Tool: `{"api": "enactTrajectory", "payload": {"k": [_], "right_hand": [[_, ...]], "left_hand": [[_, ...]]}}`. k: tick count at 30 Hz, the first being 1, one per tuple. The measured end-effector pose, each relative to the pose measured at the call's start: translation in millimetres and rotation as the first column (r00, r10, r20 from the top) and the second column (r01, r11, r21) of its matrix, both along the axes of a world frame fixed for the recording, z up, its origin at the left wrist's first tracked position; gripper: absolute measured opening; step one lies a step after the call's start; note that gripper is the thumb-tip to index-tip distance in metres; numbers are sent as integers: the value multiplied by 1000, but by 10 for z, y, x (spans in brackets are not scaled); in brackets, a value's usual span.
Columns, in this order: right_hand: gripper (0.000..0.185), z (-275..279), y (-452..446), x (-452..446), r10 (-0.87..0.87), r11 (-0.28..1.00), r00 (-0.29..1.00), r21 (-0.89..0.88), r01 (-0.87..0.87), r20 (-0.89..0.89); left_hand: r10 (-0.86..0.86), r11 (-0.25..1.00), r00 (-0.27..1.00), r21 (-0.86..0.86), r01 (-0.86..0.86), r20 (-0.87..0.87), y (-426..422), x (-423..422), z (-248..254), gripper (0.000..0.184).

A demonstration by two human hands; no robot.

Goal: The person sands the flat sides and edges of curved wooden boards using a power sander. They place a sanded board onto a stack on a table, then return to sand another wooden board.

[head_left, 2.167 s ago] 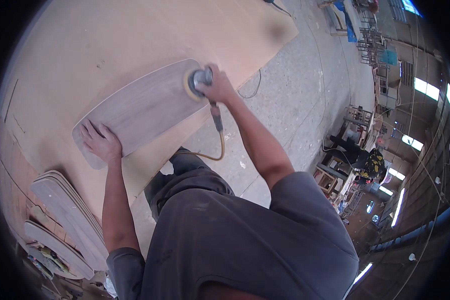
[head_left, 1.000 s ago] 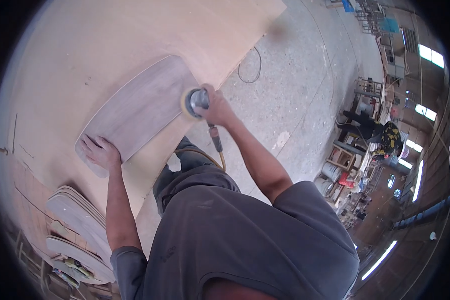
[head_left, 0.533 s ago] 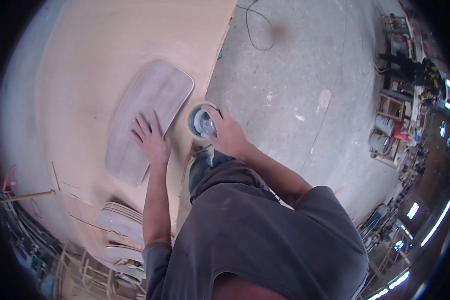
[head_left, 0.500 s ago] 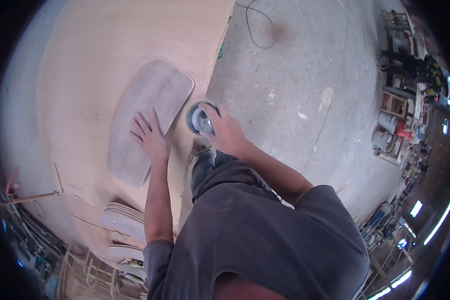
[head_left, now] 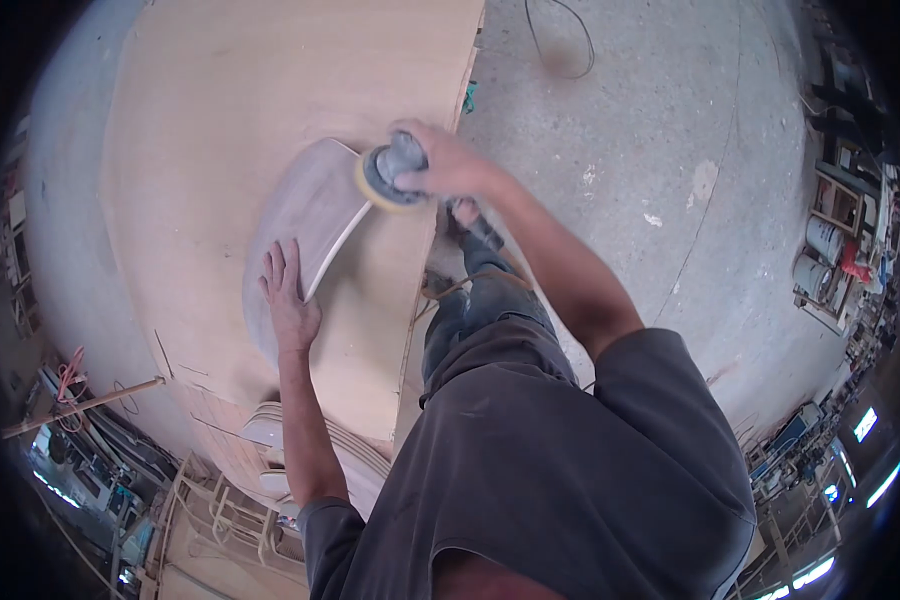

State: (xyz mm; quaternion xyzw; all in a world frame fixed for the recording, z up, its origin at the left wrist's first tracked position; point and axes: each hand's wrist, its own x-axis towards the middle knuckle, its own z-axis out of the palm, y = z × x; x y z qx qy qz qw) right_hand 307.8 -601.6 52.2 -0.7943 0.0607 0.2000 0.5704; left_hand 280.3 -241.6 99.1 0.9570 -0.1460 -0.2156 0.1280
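Observation:
A curved wooden panel (head_left: 305, 195) with rounded corners lies tilted on the plywood table (head_left: 220, 90). My left hand (head_left: 291, 305) rests on its near part with the fingers spread. My right hand (head_left: 445, 165) grips a round orbital sander (head_left: 398, 160) by its body. The sander's yellow-edged pad stands on its side against the panel's far right edge, partly over it. Motion blurs the right hand a little. Where exactly the pad touches the edge is hard to make out.
Several curved panels (head_left: 260, 428) are stacked at the table's near end. The table's right edge (head_left: 448, 170) drops to a concrete floor (head_left: 610, 110) with a cable (head_left: 590, 45) on it. Wooden chair frames (head_left: 235, 515) stand at the lower left.
The sander has moved from beside the panel up to its far right edge and turned on its side. The panel now tilts, its right edge raised, with my left hand still on it.

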Motion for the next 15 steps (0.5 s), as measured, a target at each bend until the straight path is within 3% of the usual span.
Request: {"api": "enactTrajectory", "payload": {"k": [3,6,7,9,11,15], "right_hand": [[76,-6,-134,309,105,990,986,108,-92,-126],[76,245,-9,142,98,995,993,38,-96,-64],[74,562,58,45,91,996,992,-17,-93,-92],[69,780,310,-229,76,989,996,-127,-70,43],[66,710,651,-493,69,972,946,-235,8,317],[67,639,1129,-876,196,964,925,-239,-121,325]], "left_hand": [[-10,1000,1000,-19,10,-6,19,73,48,97],[6,998,1000,-57,-8,-30,41,134,113,97],[13,998,999,-58,-16,-40,36,150,130,97],[19,998,998,-57,-22,-59,30,190,162,97],[22,998,997,-56,-26,-70,33,211,168,98],[25,997,997,-73,-30,-72,34,227,180,97]]}}
